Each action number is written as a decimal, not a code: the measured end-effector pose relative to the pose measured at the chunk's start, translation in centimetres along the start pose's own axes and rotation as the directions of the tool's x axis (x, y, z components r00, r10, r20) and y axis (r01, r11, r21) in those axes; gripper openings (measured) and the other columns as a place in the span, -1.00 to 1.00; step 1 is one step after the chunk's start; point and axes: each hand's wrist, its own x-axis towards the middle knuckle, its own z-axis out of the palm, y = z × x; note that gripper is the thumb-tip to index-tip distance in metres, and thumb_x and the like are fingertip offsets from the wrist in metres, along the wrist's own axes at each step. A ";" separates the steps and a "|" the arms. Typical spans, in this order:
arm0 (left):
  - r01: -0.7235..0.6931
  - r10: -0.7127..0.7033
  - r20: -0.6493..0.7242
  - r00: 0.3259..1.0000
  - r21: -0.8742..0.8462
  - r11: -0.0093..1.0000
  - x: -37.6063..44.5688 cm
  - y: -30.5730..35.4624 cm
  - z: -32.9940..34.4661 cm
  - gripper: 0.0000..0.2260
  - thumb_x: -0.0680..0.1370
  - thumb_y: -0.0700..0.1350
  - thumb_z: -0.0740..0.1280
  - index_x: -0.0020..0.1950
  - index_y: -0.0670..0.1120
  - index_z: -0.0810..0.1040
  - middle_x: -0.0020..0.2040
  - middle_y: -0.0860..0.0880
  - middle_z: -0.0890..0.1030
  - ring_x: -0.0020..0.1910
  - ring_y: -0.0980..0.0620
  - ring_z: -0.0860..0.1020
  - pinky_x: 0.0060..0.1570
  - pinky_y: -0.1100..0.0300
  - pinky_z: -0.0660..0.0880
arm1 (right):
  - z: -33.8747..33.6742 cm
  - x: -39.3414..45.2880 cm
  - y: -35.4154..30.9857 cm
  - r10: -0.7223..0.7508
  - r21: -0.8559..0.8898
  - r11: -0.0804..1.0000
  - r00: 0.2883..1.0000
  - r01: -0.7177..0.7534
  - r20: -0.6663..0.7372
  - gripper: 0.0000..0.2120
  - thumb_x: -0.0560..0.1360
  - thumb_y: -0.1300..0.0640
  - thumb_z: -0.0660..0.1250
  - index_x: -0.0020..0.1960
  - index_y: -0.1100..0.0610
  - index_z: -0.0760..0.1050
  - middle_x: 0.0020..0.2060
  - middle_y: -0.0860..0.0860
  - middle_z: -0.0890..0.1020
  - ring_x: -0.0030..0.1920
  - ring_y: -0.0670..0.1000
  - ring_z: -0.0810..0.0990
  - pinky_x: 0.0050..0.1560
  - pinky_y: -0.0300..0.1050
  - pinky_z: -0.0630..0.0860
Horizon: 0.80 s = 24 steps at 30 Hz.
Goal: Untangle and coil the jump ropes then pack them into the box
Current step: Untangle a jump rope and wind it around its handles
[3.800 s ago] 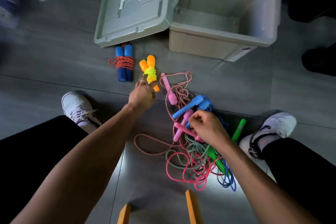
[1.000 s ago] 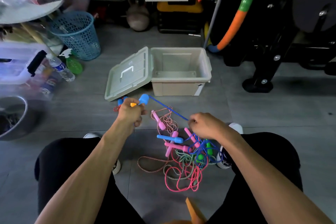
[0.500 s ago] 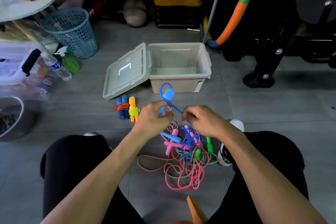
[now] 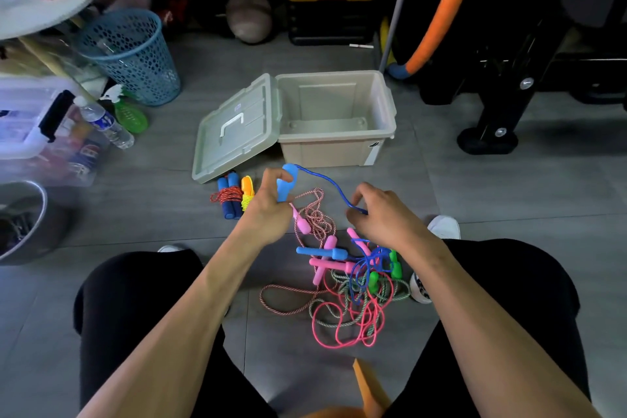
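Observation:
My left hand point(image 4: 269, 210) grips a light-blue handle point(image 4: 287, 181) of the blue jump rope. Its blue cord point(image 4: 334, 188) arcs across to my right hand point(image 4: 381, 215), which pinches it above the pile. On the floor between my legs lies a tangle of ropes point(image 4: 346, 295): pink, green, blue and red-white cords with pink, blue and green handles. Two coiled ropes lie by the lid: one with dark-blue handles point(image 4: 228, 198), one orange and yellow point(image 4: 247, 190). The beige box point(image 4: 336, 146) stands open with nothing visible inside, and its lid point(image 4: 234, 132) leans beside it.
A blue mesh basket point(image 4: 130, 54), a water bottle point(image 4: 105, 125) and a clear storage bin point(image 4: 30, 119) stand at the left. Black gym equipment point(image 4: 502, 78) and a foam-wrapped hoop point(image 4: 437, 13) fill the right and back. My white shoe point(image 4: 442, 227) is next to the tangle.
I lifted one blue handle out of the pile with my left hand. Over the last second both hands stayed raised, drawing the blue cord between them.

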 end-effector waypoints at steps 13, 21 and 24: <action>-0.322 0.330 -0.002 0.944 0.217 0.922 0.3 -0.6 0.9 -0.57 0.48 -0.40 0.17 -0.01 0.10 0.64 -0.01 -0.02 0.53 -0.08 0.00 0.51 -0.12 0.35 0.38 | 0.0 0.3 0.0 -0.100 0.025 0.994 0.992 0.102 -0.077 -0.86 0.55 0.24 0.20 -0.08 0.16 0.54 -0.13 0.12 0.67 -0.09 0.16 0.59 -0.14 -0.05 0.47; -0.415 0.453 -0.017 0.891 0.370 0.831 -0.1 -0.8 2.8 -0.85 0.52 0.03 0.40 0.04 0.04 0.68 -0.08 -0.03 0.45 -0.12 -0.05 0.50 -0.13 0.14 0.44 | -0.3 -0.5 -0.9 -0.208 0.175 0.958 0.971 0.226 -0.115 -0.82 0.62 0.10 0.19 -0.11 0.11 0.47 -0.28 0.03 0.63 -0.28 0.06 0.56 -0.21 0.03 0.52; -0.297 0.432 -0.134 0.892 0.546 0.783 0.4 -0.7 2.3 -0.84 0.57 0.02 0.31 0.01 0.02 0.66 -0.02 -0.06 0.48 -0.17 -0.13 0.54 -0.23 0.09 0.46 | -0.6 -1.0 -1.3 -0.165 0.147 0.975 0.986 0.168 -0.032 -0.76 0.61 0.05 0.22 -0.24 0.00 0.44 -0.37 -0.05 0.60 -0.33 0.02 0.55 -0.29 -0.08 0.45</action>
